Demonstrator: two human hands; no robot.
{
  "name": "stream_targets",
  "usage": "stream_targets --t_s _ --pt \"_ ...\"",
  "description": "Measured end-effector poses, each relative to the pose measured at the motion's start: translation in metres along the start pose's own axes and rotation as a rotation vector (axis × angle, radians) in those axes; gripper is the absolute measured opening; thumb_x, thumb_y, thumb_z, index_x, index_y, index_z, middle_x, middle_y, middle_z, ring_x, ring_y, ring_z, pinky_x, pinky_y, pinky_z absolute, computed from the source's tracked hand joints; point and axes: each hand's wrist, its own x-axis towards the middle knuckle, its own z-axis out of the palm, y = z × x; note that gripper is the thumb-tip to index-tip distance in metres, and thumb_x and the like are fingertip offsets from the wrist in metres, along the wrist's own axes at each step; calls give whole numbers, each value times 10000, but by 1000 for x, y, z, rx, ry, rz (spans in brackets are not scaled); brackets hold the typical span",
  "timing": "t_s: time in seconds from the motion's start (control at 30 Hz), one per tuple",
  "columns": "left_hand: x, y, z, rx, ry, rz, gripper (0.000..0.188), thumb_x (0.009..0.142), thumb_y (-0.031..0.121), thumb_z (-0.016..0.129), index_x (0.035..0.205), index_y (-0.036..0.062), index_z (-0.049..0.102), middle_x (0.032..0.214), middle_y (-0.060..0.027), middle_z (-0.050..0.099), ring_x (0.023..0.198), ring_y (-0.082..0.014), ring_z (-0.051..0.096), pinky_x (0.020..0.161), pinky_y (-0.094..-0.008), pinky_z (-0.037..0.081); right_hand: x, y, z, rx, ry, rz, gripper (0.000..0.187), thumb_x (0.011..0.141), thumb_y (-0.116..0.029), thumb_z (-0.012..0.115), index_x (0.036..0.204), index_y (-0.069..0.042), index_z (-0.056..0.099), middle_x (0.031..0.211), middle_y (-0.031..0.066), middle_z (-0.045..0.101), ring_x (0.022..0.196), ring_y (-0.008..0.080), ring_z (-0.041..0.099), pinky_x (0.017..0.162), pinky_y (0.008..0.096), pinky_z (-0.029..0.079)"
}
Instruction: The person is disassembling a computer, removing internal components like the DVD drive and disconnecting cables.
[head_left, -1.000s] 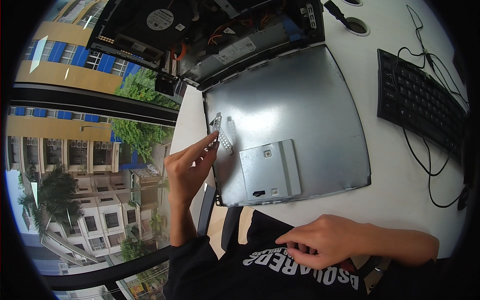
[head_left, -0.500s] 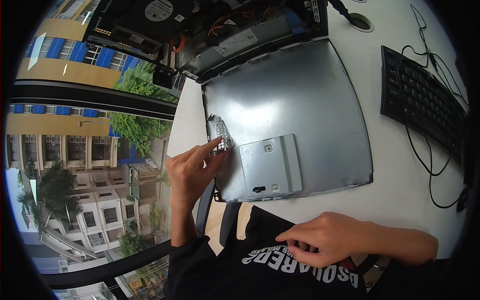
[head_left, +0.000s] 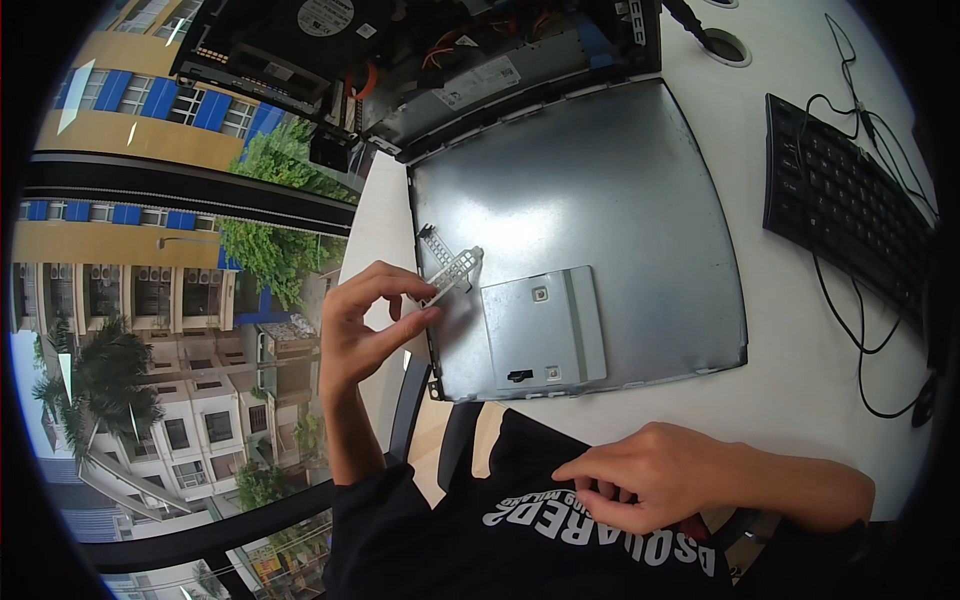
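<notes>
Table [head_left: 790, 310]: was white, with round hole [head_left: 735, 55] | PC case [head_left: 480, 85]: sat open, far side | panel [head_left: 600, 200]: lay flat just before case | keyboard [head_left: 835, 190]: lay right, cables [head_left: 866, 124] beside it

Silvery grid-patterned bracket [head_left: 457, 270], grey panel [head_left: 590, 190], black keyboard [head_left: 840, 195], white table [head_left: 770, 410]

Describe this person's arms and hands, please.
The left hand and right hand wear no gloves, with no watch or cables visible. Short black sleeves leave both forearms bare; the black shirt has white lettering.
</notes>
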Motion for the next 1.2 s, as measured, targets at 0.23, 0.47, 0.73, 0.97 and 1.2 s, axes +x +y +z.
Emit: stream_targets --t_s 0.23,0.47,0.73,0.97,1.2 --pt "11 -10 -8 -158 273 -142 265 927 -36 743 1181 -53 669 1004 -85 746 884 -127 718 717 -239 520 -1 -1 0 7 -1 9 246 932 -136 671 1107 26 734 816 130 760 506 230 649 507 338 547" --pt "22 -13 7 -239 277 -319 219 954 47 751 1155 -31 709 954 -72 765 831 -93 719 619 -203 478 -2 -1 -1 -4 -6 13 247 935 -137 670 1116 17 735 828 129 764 529 232 670 521 336 559" --pt "29 -7 15 215 229 -103 254 901 20 760 1151 38 797 937 -26 779 744 -71 656 596 -218 443 2 -7 -5 -62 -50 45 282 881 -53 738 1160 -19 758 820 64 775 637 132 754 565 261 609" --pt "26 -13 22 372 345 12 134 860 12 789 980 62 819 979 -31 757 783 -87 642 595 -238 435 4 -8 -1 4 -20 101 256 923 -108 720 1162 -25 754 824 92 772 588 156 713 524 290 564" --pt "21 -23 26 510 492 77 81 853 47 808 930 57 785 1030 -40 748 842 -114 664 607 -257 438 6 -11 -1 -2 -24 114 262 917 -88 734 1173 -33 751 820 81 774 606 145 732 537 273 582"
